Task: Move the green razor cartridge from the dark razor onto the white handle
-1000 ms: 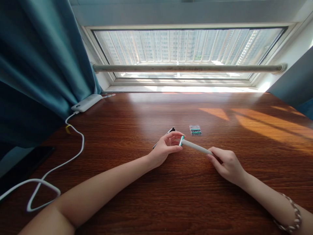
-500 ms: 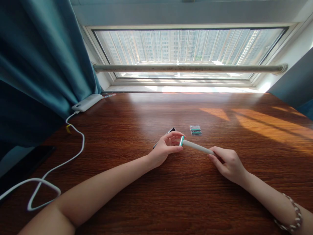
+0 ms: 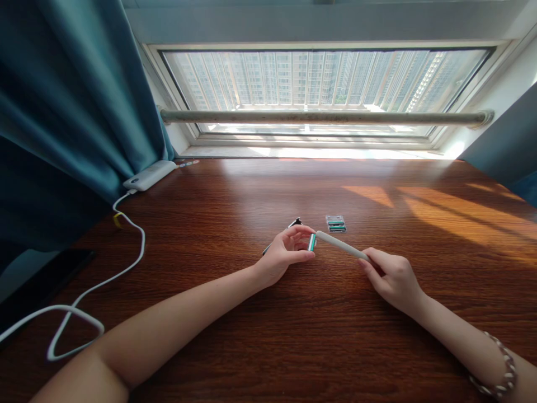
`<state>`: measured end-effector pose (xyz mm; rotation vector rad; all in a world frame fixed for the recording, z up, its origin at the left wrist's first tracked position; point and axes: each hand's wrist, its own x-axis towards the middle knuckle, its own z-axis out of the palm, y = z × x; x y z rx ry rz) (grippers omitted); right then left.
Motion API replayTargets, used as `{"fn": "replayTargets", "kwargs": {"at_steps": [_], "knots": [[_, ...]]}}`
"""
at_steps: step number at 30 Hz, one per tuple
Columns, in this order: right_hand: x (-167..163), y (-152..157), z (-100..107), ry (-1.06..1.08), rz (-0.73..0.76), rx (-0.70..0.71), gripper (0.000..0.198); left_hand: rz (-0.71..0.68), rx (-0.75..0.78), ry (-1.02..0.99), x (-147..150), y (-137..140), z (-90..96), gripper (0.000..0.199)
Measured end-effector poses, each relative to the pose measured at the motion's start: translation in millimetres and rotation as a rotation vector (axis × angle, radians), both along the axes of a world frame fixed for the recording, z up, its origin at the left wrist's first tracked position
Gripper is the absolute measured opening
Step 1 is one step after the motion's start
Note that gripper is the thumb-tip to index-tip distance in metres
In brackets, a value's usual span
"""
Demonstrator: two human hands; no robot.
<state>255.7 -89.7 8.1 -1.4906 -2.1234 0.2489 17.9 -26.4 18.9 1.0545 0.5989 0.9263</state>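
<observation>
My left hand [image 3: 283, 254] pinches a small green-and-white razor blade cartridge [image 3: 311, 242] between thumb and fingertips. A smooth white stick [image 3: 342, 245] extends from my right hand [image 3: 394, 278], whose thumb and fingers close on its near end. The stick's far tip is by the top of the cartridge; whether they touch I cannot tell. Behind my left hand lies a slim dark and silver object with a black head [image 3: 297, 221], perhaps a razor, mostly covered by the hand. Beyond the stick, a clear plastic case [image 3: 336, 224] on the wooden table [image 3: 268, 347] holds green-and-black cartridges.
A white power bank [image 3: 150, 176] with a white cable [image 3: 141, 246] lies at the left beside the blue curtain [image 3: 84, 84]. A dark flat device [image 3: 46, 280] rests at the left edge. The window and a horizontal bar [image 3: 319, 117] are at the back.
The white stick's far tip has shifted up along the cartridge to its upper end, and the stick slopes more steeply. My left hand and the cartridge have barely moved.
</observation>
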Motion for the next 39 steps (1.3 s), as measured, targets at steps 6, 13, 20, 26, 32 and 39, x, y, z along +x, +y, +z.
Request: {"fn": "replayTargets", "kwargs": {"at_steps": [6, 13, 20, 26, 32, 39], "knots": [[-0.3, 0.3, 0.1, -0.035, 0.016, -0.003, 0.019, 0.01, 0.0, 0.003, 0.3, -0.2, 0.5, 0.037], [0.3, 1.5, -0.9, -0.024, 0.089, -0.003, 0.019, -0.008, 0.015, -0.008, 0.0, -0.2, 1.1, 0.035], [-0.5, 1.5, 0.9, -0.002, 0.054, -0.012, 0.019, -0.004, 0.01, -0.005, 0.4, -0.5, 1.0, 0.036], [0.1, 1.2, -0.8, -0.019, -0.021, -0.004, 0.02, 0.016, -0.002, 0.014, 0.6, -0.8, 1.7, 0.037], [-0.8, 0.7, 1.3, -0.01, 0.099, -0.02, 0.017, 0.008, 0.007, -0.011, 0.8, -1.4, 3.7, 0.033], [0.1, 0.8, 2.6, 0.015, 0.134, -0.094, 0.017, -0.005, 0.023, -0.004, 0.0, -1.4, 4.1, 0.033]]}}
